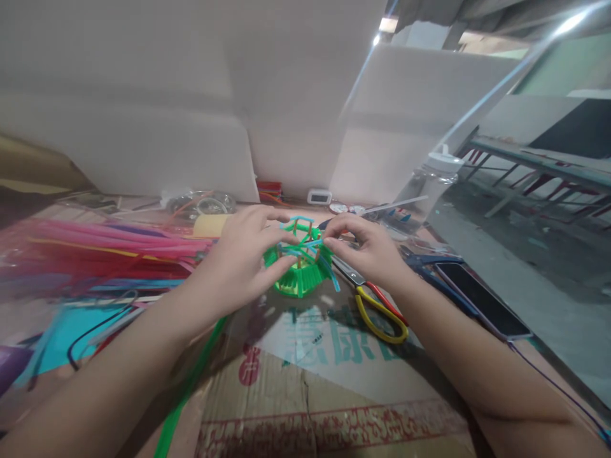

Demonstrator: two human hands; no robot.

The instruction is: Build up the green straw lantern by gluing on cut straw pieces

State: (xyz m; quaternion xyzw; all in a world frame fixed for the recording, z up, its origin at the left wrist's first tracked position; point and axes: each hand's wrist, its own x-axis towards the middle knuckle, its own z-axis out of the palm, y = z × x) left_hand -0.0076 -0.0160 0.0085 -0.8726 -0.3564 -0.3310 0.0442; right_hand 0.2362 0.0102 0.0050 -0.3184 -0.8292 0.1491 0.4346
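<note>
Green plastic-strip basket (pixel 301 283) over cardboard (pixel 353 394) looks light, springy, best steadied by its sides; left hand (pixel 252 254) curls half-spread beside it, hold unclear; right hand's (pixel 370 248) grip pinches a blue strip (pixel 314 243).

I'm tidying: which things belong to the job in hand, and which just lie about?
Job in hand:
round green woven piece
narrow light-blue strip
probably yellow-and-red-handled metal scissors

Seemingly lying about:
dark-screened rectangular phone
clear white-lidded bottle

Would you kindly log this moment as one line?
left hand: at green woven piece; right hand: pinching blue strip; scissors: beside piece
</note>
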